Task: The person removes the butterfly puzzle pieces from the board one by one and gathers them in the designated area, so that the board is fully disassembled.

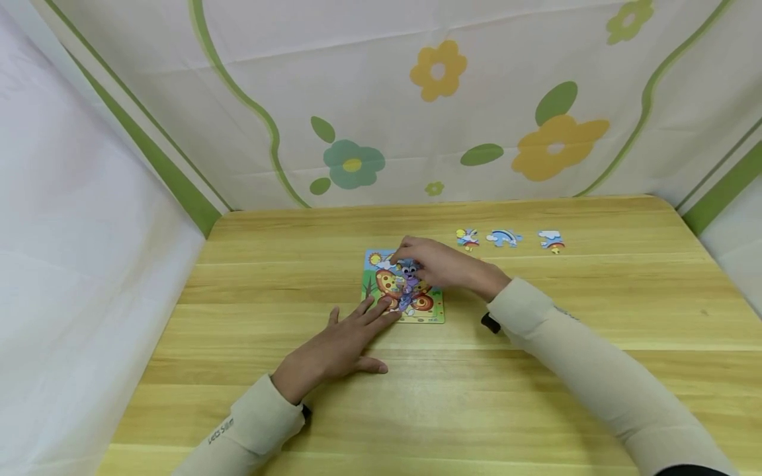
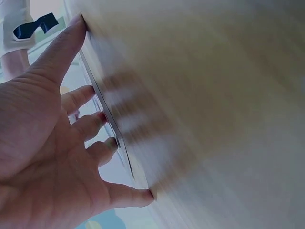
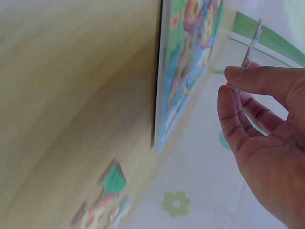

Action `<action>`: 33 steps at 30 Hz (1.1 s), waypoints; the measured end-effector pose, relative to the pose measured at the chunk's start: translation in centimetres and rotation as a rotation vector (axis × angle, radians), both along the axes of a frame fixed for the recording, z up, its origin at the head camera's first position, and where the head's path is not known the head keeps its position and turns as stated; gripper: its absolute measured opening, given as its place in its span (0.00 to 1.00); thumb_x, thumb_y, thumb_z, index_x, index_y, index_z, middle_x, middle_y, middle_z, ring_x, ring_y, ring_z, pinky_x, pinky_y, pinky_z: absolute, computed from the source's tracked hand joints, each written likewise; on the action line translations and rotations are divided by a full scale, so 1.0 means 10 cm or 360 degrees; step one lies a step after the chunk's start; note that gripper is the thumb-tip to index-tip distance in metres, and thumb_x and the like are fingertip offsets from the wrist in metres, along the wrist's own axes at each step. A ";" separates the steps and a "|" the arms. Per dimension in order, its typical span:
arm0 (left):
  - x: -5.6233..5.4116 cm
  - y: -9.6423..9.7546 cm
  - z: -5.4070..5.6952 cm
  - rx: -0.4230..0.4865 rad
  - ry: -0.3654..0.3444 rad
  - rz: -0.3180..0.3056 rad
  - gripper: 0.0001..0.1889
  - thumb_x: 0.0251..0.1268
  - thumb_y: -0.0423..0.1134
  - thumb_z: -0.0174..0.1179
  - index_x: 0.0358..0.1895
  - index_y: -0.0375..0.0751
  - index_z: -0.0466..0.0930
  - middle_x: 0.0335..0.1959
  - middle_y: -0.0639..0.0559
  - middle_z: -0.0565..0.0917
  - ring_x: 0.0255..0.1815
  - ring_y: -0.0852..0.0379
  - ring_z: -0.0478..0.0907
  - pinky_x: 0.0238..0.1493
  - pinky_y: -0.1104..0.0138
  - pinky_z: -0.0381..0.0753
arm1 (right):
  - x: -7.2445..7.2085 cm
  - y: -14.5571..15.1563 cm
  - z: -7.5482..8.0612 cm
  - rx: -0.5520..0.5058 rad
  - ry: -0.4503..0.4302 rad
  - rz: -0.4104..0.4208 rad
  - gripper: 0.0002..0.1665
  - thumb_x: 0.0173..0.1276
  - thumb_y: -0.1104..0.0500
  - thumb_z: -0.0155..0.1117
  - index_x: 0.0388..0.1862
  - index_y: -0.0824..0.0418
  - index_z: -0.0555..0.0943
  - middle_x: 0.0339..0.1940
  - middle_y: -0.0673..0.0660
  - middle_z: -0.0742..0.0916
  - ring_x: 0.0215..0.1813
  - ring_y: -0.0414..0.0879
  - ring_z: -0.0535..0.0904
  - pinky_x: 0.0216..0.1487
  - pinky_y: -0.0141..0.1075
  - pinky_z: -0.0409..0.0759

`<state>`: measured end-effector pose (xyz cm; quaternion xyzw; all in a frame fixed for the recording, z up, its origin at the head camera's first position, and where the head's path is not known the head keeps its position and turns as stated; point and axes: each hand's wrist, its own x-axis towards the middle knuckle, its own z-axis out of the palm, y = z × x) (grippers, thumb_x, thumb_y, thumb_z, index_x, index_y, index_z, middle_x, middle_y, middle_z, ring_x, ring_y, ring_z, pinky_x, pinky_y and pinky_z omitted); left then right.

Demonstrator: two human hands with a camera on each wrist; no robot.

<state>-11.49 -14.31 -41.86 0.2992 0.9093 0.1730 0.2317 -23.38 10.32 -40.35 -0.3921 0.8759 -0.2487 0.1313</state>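
At twelve o'clock, behind everything, hangs the flowered curtain [image 1: 494, 59], which bounds my far reach. The wooden tabletop [image 1: 250, 284] spreads beneath it, with bare room at nine o'clock and at six, between my arms, for moving my wrists. My left hand [image 1: 345, 344] rests at the seven o'clock side, fingers spread, three tips at the edge of the butterfly puzzle board [image 1: 437, 311], thumb and little finger on the wood. My right hand [image 1: 437, 261] reaches over the board's two o'clock corner, thumb and forefinger pinching one thin piece [image 3: 253, 43]. The puzzle board lies flat, ahead of my left fingers; I judge it stiff and light enough to skid, so light pressure on its near edge suits it. Off its two o'clock side three loose pieces [image 1: 504, 238] sit in a row, spaced apart; lying so flat, they look fiddly to lift, best taken by opposite edges, sparing the narrow knobs. The pinched piece, edge-on and above the board, should be feather-light, stiff and slightly slick; its printed face I cannot make out
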 end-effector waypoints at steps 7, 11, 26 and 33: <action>0.00 0.00 0.00 0.0021 0.0004 0.0002 0.47 0.70 0.57 0.66 0.86 0.57 0.51 0.89 0.53 0.45 0.89 0.41 0.37 0.73 0.22 0.45 | 0.02 0.33 0.04 -0.0073 0.0013 -0.0145 0.28 0.68 0.79 0.57 0.63 0.64 0.84 0.60 0.60 0.83 0.50 0.51 0.81 0.50 0.43 0.83; 0.00 0.00 0.01 0.0027 0.0006 0.0000 0.47 0.70 0.57 0.66 0.86 0.57 0.51 0.89 0.52 0.45 0.89 0.40 0.38 0.73 0.21 0.44 | 0.01 0.60 0.03 -0.0075 0.0053 -0.0193 0.27 0.67 0.81 0.57 0.61 0.65 0.84 0.58 0.62 0.83 0.47 0.51 0.80 0.47 0.43 0.82; 0.00 0.00 0.02 0.0038 -0.0011 -0.0005 0.47 0.70 0.56 0.66 0.86 0.56 0.51 0.89 0.52 0.44 0.89 0.41 0.37 0.73 0.21 0.42 | -0.02 1.41 -0.05 0.0106 0.0099 -0.0365 0.29 0.64 0.83 0.58 0.62 0.67 0.84 0.53 0.64 0.84 0.39 0.48 0.74 0.40 0.41 0.76; -0.01 0.00 0.00 0.0040 -0.0010 -0.0006 0.47 0.70 0.56 0.66 0.87 0.56 0.51 0.89 0.53 0.43 0.89 0.41 0.36 0.73 0.20 0.43 | -0.06 1.60 -0.17 0.0162 0.0130 -0.0354 0.29 0.61 0.84 0.57 0.58 0.68 0.85 0.50 0.65 0.84 0.40 0.50 0.74 0.42 0.43 0.75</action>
